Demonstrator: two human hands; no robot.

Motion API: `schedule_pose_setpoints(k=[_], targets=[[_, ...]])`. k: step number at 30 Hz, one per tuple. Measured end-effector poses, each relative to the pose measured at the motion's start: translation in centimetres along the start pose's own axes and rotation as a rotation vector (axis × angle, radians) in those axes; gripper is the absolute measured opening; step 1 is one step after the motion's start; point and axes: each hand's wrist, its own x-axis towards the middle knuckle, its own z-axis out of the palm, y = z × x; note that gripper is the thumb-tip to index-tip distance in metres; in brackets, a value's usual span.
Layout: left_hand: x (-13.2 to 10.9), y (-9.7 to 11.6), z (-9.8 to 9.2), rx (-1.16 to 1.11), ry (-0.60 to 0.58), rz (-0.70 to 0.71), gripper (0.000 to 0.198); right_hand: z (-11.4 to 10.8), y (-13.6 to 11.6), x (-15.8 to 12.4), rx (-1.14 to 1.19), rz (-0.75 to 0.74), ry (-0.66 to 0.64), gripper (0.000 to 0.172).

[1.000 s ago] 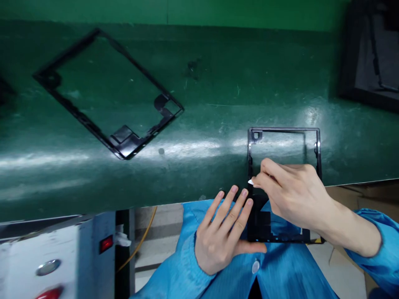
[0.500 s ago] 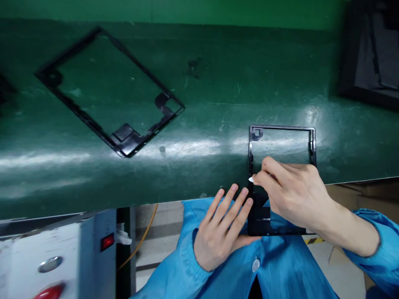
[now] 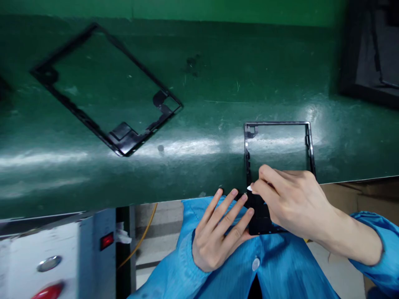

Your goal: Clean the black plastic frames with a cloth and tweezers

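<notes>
Head view, and nearest us is our blue smock [image 3: 280, 265]. Our hands are apart but near each other: the left hand [image 3: 218, 234] spreads its fingers along the left side of a black frame [image 3: 260, 218], while the right hand [image 3: 291, 203] pinches a small white-tipped piece [image 3: 249, 188] at that same side, most of it hidden. That frame's lower end juts past the green table [image 3: 202, 124], toward us. Farther up, left, another black frame [image 3: 127, 142] lies askew.
</notes>
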Motion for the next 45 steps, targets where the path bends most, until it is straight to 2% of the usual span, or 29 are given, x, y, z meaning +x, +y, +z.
schedule_pose_setpoints(k=[5,14,24,28,32,37,42,45], targets=[[0.1,-0.2,-0.1,-0.005,0.02,0.0,0.031,-0.2,-0.8,-0.3,0.014,-0.023,-0.01,0.034],[0.4,-0.8,-0.8,-0.009,0.008,0.032,0.023,0.4,-0.2,-0.1,0.029,-0.013,-0.02,0.029],[-0.1,-1.3,-0.5,0.015,0.01,0.059,0.031,0.5,-1.6,-1.4,0.112,-0.052,-0.07,0.028],[0.1,-1.4,-0.6,0.017,0.013,0.062,0.029,0.5,-1.3,-1.7,0.128,-0.053,-0.075,0.031],[0.3,-1.6,-0.5,0.011,0.03,0.058,0.03,0.2,0.4,-1.7,0.086,0.044,0.027,0.031],[0.2,-1.8,-0.4,-0.017,0.036,0.063,0.036,-1.6,2.1,-2.5,0.133,0.168,0.115,0.017],[0.2,-1.9,-0.4,-0.034,0.033,0.045,0.033,-4.1,2.9,-5.2,0.115,0.37,0.244,0.011],[0.1,-1.9,-0.5,-0.039,0.032,0.044,0.032,-4.7,3.7,-7.6,0.146,0.463,0.331,0.012]])
